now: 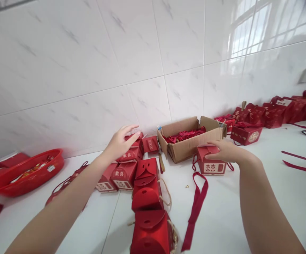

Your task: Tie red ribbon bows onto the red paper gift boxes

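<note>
My left hand hovers over a cluster of small red boxes at centre left, its thumb and fingers apart and nothing seen between them. My right hand rests on the top of a red box with a white double-character label, its fingers curled over the lid. Cords stick out at both sides of that box. A flat red ribbon lies on the table just below it. Between the hands, a brown cardboard carton holds red ribbon pieces.
Red boxes with rope handles stand in a column at front centre. A red basin sits at the left. Red bags line the wall at the right, near another red box and loose ribbons.
</note>
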The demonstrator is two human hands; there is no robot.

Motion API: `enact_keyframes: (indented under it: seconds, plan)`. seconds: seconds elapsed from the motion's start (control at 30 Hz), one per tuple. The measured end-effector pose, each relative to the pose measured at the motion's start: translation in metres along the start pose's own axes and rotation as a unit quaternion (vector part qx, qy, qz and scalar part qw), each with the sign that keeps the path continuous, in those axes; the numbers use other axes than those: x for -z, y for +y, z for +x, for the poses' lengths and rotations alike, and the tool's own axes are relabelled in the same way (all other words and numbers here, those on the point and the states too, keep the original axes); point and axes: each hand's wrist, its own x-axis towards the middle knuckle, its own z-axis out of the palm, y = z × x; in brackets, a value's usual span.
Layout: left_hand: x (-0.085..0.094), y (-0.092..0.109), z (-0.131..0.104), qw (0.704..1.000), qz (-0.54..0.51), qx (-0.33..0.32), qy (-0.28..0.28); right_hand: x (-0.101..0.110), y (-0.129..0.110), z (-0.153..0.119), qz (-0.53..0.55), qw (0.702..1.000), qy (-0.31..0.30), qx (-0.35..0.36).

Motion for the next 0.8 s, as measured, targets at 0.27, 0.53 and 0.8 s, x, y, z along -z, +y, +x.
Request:
enact_keyframes:
  seconds: [0.27,0.53,0.8]
  plan:
    - [0.006,-0.092,-0.298,0.944,-0.032,0.278,0.175,-0.019,-0.064,-0.099,0.004,0.978,0.133,0.159]
    - [-0.046,-0.13,-0.333,0.94,0.11,0.323,-0.022,-0.222,-0.044,-0.17,-0.031,0.988,0.072,0.136]
    - [-0.042,-0.121,-0.323,0.902,0.212,0.351,-0.135,-0.255,-0.039,-0.166,-0.148,0.97,0.172,0.085]
